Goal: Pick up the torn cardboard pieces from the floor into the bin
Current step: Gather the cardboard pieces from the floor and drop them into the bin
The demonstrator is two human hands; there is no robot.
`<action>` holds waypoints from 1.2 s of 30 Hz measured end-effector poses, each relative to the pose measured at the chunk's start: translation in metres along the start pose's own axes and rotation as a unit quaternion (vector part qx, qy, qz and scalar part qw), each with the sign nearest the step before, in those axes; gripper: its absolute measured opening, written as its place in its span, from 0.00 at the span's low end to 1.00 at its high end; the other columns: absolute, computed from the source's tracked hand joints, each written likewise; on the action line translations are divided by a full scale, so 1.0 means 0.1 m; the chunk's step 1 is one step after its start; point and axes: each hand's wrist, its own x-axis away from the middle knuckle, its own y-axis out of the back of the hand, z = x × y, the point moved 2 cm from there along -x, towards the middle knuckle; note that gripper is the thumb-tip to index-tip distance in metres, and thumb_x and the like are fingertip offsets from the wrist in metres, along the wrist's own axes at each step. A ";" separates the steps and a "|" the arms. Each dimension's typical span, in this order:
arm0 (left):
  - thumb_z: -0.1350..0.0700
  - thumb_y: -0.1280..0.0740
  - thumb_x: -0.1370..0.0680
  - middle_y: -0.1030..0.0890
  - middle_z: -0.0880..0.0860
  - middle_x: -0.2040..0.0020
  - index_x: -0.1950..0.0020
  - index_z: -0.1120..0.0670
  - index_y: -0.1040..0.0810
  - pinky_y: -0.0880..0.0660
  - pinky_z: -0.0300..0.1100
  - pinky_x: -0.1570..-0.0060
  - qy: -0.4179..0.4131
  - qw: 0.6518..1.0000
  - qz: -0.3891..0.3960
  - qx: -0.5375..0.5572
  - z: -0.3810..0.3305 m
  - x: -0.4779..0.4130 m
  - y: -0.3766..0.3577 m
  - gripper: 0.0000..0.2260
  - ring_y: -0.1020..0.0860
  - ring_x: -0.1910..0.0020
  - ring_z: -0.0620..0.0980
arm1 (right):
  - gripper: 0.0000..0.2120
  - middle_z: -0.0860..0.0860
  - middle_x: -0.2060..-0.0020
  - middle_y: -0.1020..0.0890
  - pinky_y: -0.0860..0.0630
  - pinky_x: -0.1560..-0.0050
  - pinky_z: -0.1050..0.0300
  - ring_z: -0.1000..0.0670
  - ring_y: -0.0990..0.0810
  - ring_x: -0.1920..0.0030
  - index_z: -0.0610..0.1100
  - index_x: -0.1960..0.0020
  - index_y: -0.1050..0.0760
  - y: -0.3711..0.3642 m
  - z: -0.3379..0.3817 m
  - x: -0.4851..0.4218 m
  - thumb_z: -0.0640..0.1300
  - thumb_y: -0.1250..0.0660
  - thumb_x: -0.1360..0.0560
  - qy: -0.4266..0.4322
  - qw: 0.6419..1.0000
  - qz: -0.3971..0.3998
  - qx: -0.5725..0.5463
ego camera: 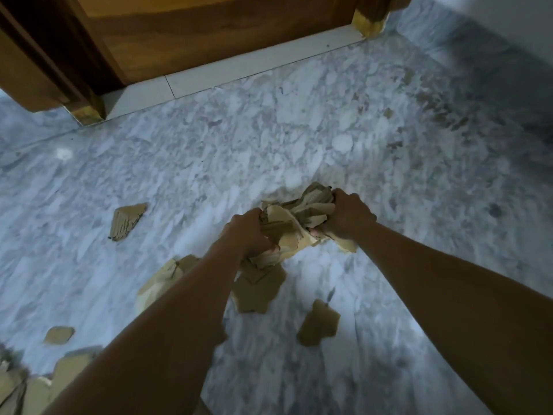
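Gripping cardboard bundle (288, 224); open floor (269, 130) beyond.

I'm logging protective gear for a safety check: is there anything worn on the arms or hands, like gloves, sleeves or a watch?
Nothing shows. The left hand and right hand are ungloved. The left forearm and right forearm are bare, with no sleeve, watch or bracelet in view. Rings are too blurred to judge.

Both hands (248, 232) (348, 217) clutch a cardboard bundle (294, 223) above the floor (209, 151).
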 end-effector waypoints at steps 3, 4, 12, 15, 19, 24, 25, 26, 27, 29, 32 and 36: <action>0.40 0.25 0.37 0.24 0.55 0.38 0.30 0.48 0.32 0.24 0.53 0.43 0.002 1.000 0.000 0.008 0.01 -0.01 0.00 0.38 0.24 0.41 0.59 | 0.41 0.51 0.48 0.22 0.24 0.43 0.41 0.44 0.21 0.50 0.54 0.39 0.40 -0.05 -0.06 0.08 0.58 0.18 0.41 0.009 0.997 -0.030 -0.070; 0.41 0.25 0.37 0.24 0.55 0.38 0.30 0.48 0.32 0.24 0.53 0.43 0.001 1.000 -0.002 0.013 0.01 -0.01 0.01 0.38 0.24 0.41 0.59 | 0.42 0.51 0.48 0.22 0.24 0.42 0.40 0.44 0.21 0.49 0.54 0.37 0.40 -0.07 -0.08 0.09 0.57 0.18 0.41 0.003 0.995 -0.032 -0.094; 0.49 0.23 0.31 0.23 0.56 0.42 0.34 0.52 0.31 0.26 0.45 0.55 -0.042 0.996 -0.056 0.059 -0.05 0.17 -0.01 0.30 0.24 0.44 0.57 | 0.29 0.51 0.51 0.18 0.20 0.50 0.49 0.46 0.19 0.51 0.49 0.42 0.26 -0.17 -0.23 0.33 0.54 0.18 0.37 -0.029 0.963 -0.102 -0.248; 0.48 0.21 0.32 0.22 0.52 0.47 0.39 0.53 0.29 0.29 0.43 0.60 -0.036 0.982 -0.102 0.158 -0.02 0.34 0.16 0.27 0.23 0.49 0.54 | 0.22 0.52 0.53 0.19 0.26 0.56 0.56 0.49 0.21 0.54 0.46 0.44 0.24 -0.01 -0.40 0.47 0.49 0.19 0.33 -0.013 0.934 -0.185 -0.304; 0.47 0.18 0.39 0.20 0.53 0.47 0.41 0.54 0.26 0.23 0.52 0.51 -0.030 0.954 -0.149 0.258 -0.02 0.58 0.50 0.32 0.21 0.49 0.53 | 0.25 0.53 0.51 0.18 0.24 0.49 0.57 0.50 0.20 0.50 0.47 0.41 0.22 0.33 -0.60 0.62 0.44 0.17 0.35 0.036 0.922 -0.154 -0.354; 0.52 0.18 0.35 0.18 0.52 0.49 0.45 0.52 0.22 0.25 0.43 0.57 -0.058 0.987 0.050 0.142 -0.03 0.85 0.61 0.22 0.20 0.54 0.50 | 0.20 0.55 0.53 0.17 0.24 0.56 0.62 0.50 0.18 0.51 0.55 0.49 0.21 0.50 -0.51 1.07 0.41 0.19 0.35 0.136 0.973 0.169 -0.075; 0.53 0.19 0.34 0.19 0.51 0.50 0.47 0.51 0.23 0.28 0.42 0.57 -0.054 0.993 0.083 0.070 -0.02 0.88 0.54 0.20 0.21 0.54 0.50 | 0.20 0.57 0.53 0.18 0.25 0.59 0.65 0.52 0.19 0.52 0.57 0.49 0.23 0.44 -0.47 1.18 0.41 0.19 0.35 0.139 0.969 0.205 -0.022; 0.54 0.19 0.34 0.21 0.50 0.49 0.47 0.50 0.24 0.29 0.42 0.55 -0.048 0.994 0.100 0.015 0.01 0.88 0.44 0.21 0.22 0.51 0.51 | 0.21 0.56 0.49 0.19 0.25 0.57 0.66 0.53 0.19 0.50 0.56 0.46 0.23 0.36 -0.43 1.26 0.42 0.20 0.34 0.142 0.964 0.224 0.018; 0.56 0.20 0.33 0.22 0.50 0.48 0.44 0.49 0.25 0.29 0.43 0.53 -0.041 0.993 0.107 -0.014 0.04 0.89 0.33 0.22 0.22 0.47 0.53 | 0.25 0.54 0.43 0.20 0.24 0.52 0.63 0.51 0.20 0.45 0.53 0.39 0.23 0.25 -0.39 1.32 0.42 0.20 0.33 0.157 0.960 0.224 0.062; 0.60 0.24 0.30 0.26 0.53 0.43 0.37 0.51 0.29 0.28 0.47 0.49 -0.034 0.994 0.095 -0.041 0.08 0.90 0.11 0.25 0.24 0.42 0.58 | 0.33 0.48 0.34 0.25 0.25 0.42 0.54 0.45 0.24 0.38 0.47 0.29 0.30 -0.02 -0.35 1.42 0.43 0.22 0.30 0.182 0.952 0.200 0.146; 0.58 0.28 0.28 0.38 0.60 0.32 0.26 0.52 0.40 0.27 0.50 0.47 -0.003 0.998 0.049 -0.028 0.13 0.84 -0.15 0.33 0.27 0.40 0.65 | 0.44 0.45 0.32 0.35 0.25 0.41 0.44 0.40 0.32 0.35 0.47 0.25 0.42 -0.30 -0.33 1.51 0.45 0.21 0.33 0.175 0.947 0.197 0.183; 0.57 0.23 0.31 0.51 0.60 0.26 0.21 0.51 0.48 0.28 0.52 0.37 0.003 0.998 0.059 0.003 0.17 0.74 -0.33 0.46 0.34 0.31 0.66 | 0.58 0.47 0.31 0.42 0.27 0.39 0.38 0.39 0.40 0.31 0.53 0.25 0.47 -0.40 -0.32 1.58 0.58 0.17 0.44 0.164 0.945 0.230 0.166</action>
